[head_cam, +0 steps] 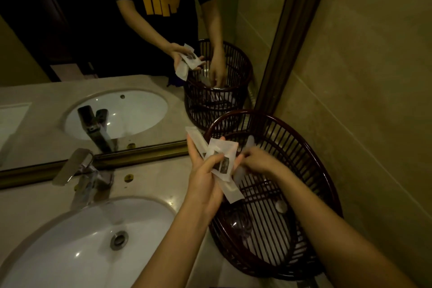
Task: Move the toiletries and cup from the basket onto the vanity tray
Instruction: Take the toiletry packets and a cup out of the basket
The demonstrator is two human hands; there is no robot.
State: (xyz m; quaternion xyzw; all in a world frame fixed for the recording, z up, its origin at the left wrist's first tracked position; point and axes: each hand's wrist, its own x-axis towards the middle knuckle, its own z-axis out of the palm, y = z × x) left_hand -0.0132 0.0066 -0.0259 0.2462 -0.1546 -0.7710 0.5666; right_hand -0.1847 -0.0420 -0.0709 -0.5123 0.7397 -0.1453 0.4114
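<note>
A dark slatted basket stands on the counter against the right wall. My left hand hovers over its left rim, shut on several white toiletry packets; one long packet sticks out above and below the hand. My right hand reaches into the basket beside them, fingers curled around a pale translucent item; what that item is I cannot tell. A clear cup lies on its side on the basket floor. A small round white item sits near it. No vanity tray is in view.
A white sink with a chrome tap fills the lower left of the marble counter. A framed mirror behind reflects a person, the basket and the sink. The tiled wall closes the right side.
</note>
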